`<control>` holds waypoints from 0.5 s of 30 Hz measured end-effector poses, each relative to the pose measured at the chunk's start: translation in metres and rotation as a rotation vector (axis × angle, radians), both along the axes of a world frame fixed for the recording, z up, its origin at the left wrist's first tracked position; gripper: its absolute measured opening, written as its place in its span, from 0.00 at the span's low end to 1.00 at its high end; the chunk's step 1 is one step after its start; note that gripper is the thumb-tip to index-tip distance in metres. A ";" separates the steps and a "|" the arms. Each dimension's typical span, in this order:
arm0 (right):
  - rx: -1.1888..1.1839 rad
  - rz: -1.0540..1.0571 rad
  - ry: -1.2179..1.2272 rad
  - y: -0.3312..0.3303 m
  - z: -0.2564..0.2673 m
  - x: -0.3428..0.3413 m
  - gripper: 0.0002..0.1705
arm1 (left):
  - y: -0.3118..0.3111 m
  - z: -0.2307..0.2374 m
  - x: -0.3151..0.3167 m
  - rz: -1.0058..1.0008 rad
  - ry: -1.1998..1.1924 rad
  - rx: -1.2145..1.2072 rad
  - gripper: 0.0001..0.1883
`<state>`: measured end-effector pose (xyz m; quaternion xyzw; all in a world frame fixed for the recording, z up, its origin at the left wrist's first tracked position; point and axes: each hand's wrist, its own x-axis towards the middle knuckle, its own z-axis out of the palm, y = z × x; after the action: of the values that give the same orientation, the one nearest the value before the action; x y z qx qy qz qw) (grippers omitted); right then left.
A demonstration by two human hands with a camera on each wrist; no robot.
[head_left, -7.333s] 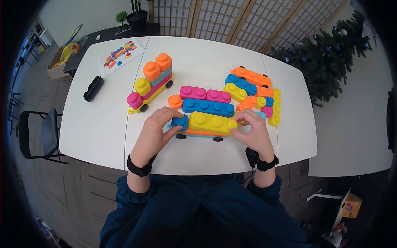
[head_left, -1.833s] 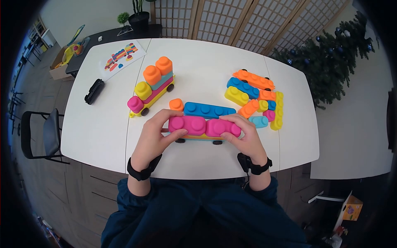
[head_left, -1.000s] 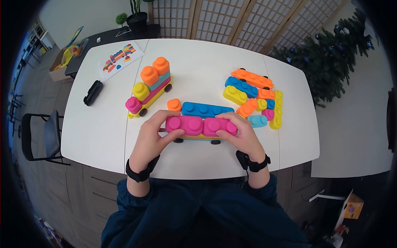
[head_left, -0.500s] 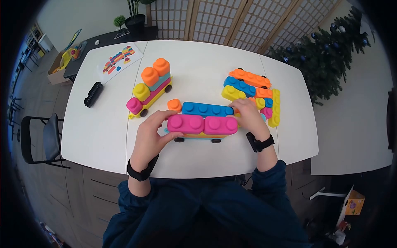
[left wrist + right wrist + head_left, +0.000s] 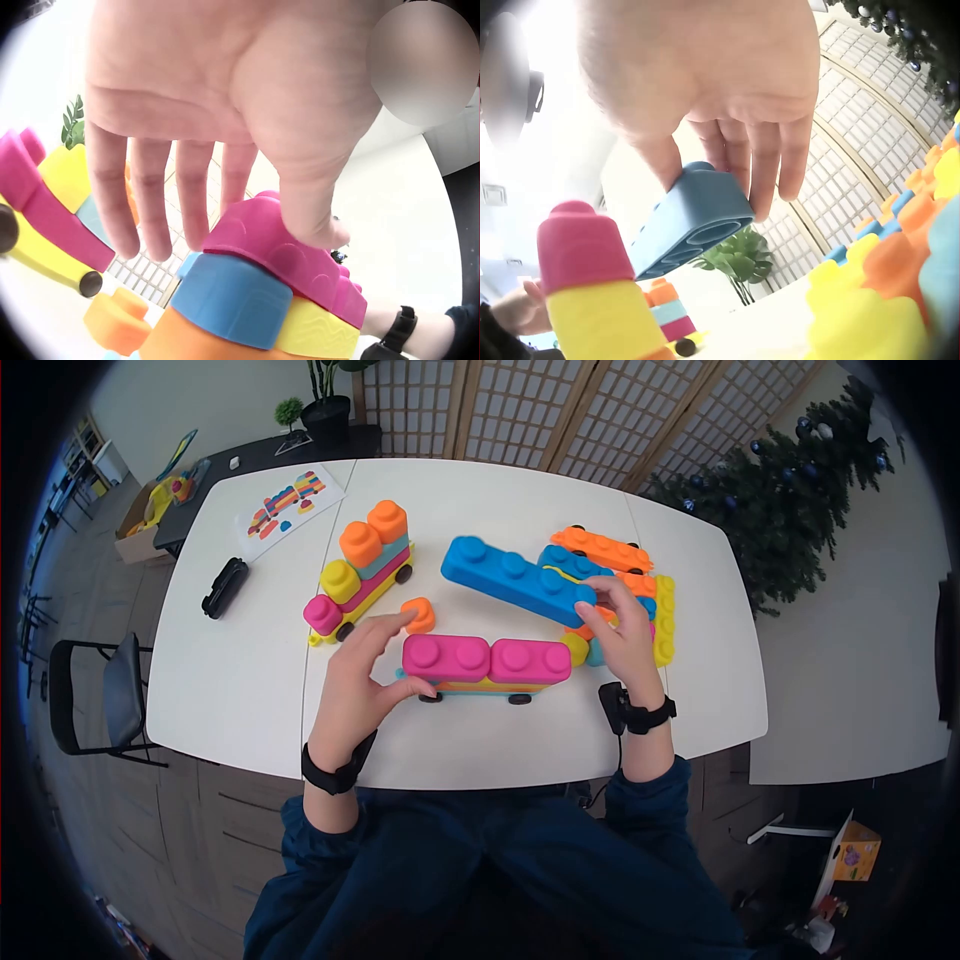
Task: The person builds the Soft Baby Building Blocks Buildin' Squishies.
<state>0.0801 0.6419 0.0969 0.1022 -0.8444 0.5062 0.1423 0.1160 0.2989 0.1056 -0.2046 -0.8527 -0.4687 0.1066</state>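
Blue block (image 5: 515, 582), end pinched in right grip (image 5: 628, 640); left grip (image 5: 352, 685) wide, by pink blocks (image 5: 447, 658)

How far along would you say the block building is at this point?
The left-hand vehicle looks built, with blocks stacked on its yellow wheeled base. The middle vehicle has two pink blocks on top. In hand is a long blue block, raised in the right hand. Probably left are the small orange block, the loose blocks at the right and the orange wheeled base, which bears nothing.
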 end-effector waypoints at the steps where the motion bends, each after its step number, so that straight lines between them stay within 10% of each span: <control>1: 0.000 -0.002 0.001 -0.001 0.006 0.005 0.16 | 0.001 0.005 0.001 0.024 0.024 0.056 0.40; 15: 0.030 0.227 0.098 -0.024 0.026 0.043 0.18 | 0.005 0.007 0.002 0.003 0.068 0.110 0.25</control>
<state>0.1232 0.6178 0.1227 0.2238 -0.8270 0.5006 0.1239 0.1177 0.3040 0.1130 -0.2130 -0.8217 -0.5077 0.1472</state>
